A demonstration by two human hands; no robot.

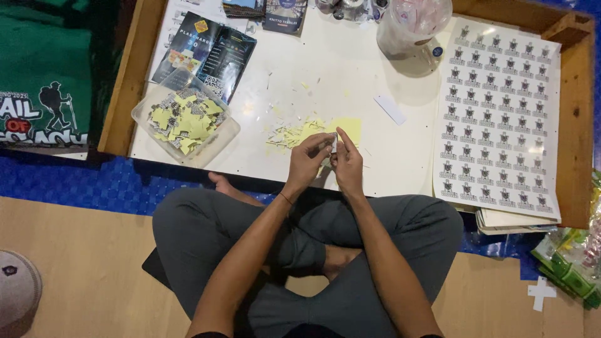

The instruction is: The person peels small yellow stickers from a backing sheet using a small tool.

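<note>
My left hand [307,161] and my right hand [348,164] meet above the near edge of a low white table [350,75]. Between their fingertips they pinch one small white sticker [333,144]. Just beyond the hands lies a heap of yellow backing scraps and thin white strips [307,133]. A large sheet of printed stickers in rows [494,119] lies flat on the right side of the table. At the left, a clear plastic tub [184,119] holds several peeled yellow and printed pieces.
A dark printed leaflet [206,53] lies behind the tub, and a clear plastic cup [410,25] stands at the back. The table has a raised wooden frame [576,125]. My crossed legs [313,250] rest on a blue mat. Green packets [573,263] lie at right.
</note>
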